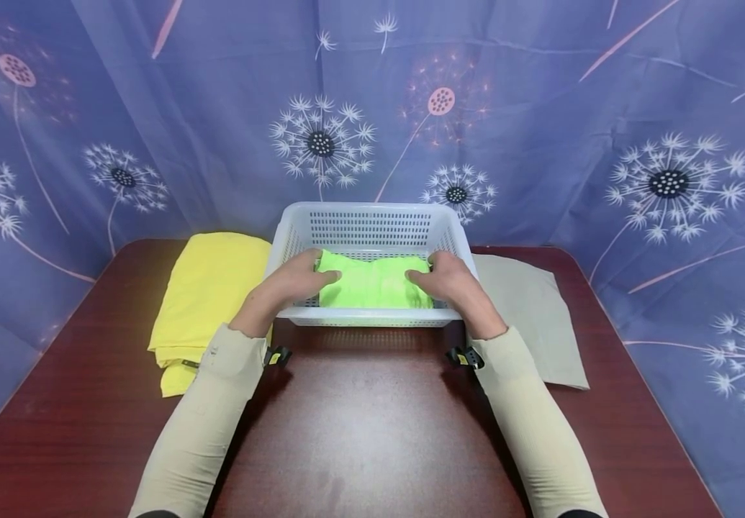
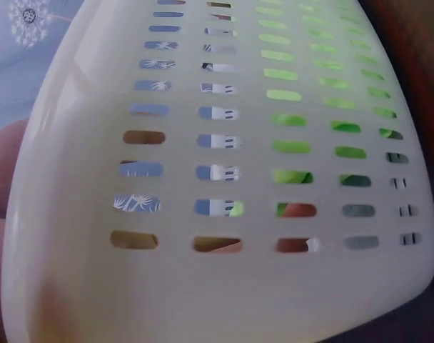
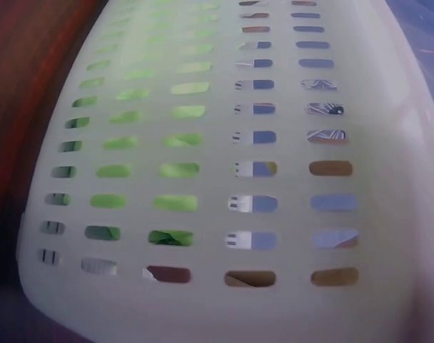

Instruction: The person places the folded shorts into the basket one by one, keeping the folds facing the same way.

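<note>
Since everything hinges on the neon-green folded cloth [image 1: 375, 288], note that it sits mid-frame inside the white slotted plastic basket [image 1: 372, 314], long axis running left to right, parallel to the basket's long sides. It's toward the near long wall; slotted floor and far wall show behind it. You can't tell whether its underside touches the basket floor.

Your left hand [image 1: 297, 279] is at the cloth's left end, your right hand [image 1: 445, 277] at its right end. Neither is nearer; the cloth spans the gap between them. Both grips look like pinches: thumbs over the top face, pointing inward at each other, other fingers down at the ends and mostly hidden. So relative to each set of fingers, the cloth lies inward, toward frame centre. Judgement: level handling depends on both ends moving together, and the end walls sit close outside your knuckles.

Wrist views mostly give you the basket's outer end walls, green showing through the slots; fingertips not visible there.

Further out: yellow folded garment [image 1: 213, 295] left of the basket, partly behind your left forearm; grey folded cloth [image 1: 530, 309] right of it, partly behind your right forearm. Dark reddish wooden table [image 1: 372, 424] below, blue dandelion-print curtain [image 1: 229, 86] across the upper frame.
</note>
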A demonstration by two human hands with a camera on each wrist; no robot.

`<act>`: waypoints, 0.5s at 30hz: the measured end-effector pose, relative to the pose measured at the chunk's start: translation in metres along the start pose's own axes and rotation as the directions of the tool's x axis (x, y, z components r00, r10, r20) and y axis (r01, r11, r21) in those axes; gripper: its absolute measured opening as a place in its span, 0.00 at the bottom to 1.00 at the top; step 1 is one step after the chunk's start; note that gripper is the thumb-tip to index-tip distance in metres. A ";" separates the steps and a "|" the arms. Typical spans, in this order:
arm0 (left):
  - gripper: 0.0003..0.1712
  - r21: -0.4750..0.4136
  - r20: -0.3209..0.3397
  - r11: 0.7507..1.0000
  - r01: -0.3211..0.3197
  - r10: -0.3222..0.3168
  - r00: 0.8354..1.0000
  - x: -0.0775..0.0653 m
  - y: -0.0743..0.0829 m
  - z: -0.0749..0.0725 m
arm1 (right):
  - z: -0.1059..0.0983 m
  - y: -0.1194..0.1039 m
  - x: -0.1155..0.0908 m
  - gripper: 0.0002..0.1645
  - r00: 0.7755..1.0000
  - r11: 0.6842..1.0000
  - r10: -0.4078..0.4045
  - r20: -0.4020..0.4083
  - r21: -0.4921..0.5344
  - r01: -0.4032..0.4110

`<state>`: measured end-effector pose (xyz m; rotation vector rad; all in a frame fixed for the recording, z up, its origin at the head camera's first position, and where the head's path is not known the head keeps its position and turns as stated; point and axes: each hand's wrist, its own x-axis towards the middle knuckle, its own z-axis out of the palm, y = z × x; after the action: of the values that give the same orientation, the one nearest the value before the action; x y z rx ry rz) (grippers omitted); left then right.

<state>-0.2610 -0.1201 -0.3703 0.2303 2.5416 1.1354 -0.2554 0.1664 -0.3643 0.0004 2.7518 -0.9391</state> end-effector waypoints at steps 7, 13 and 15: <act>0.48 -0.027 -0.007 1.000 0.001 -0.001 1.000 -0.005 0.002 -0.002 | -0.002 -0.001 -0.004 0.23 1.000 1.000 -0.017 0.012 -0.001 0.017; 0.47 -0.024 -0.027 1.000 -0.001 0.000 1.000 -0.008 0.004 -0.005 | -0.005 -0.002 -0.008 0.28 0.999 0.999 -0.037 0.010 -0.034 0.037; 0.47 -0.021 -0.030 1.000 0.005 -0.005 1.000 -0.010 0.005 -0.006 | -0.006 -0.002 -0.010 0.33 0.999 0.999 -0.037 0.010 -0.034 0.037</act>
<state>-0.2536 -0.1240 -0.3605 0.2029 2.5537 1.1717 -0.2475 0.1693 -0.3562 -0.0608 2.7675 -0.8984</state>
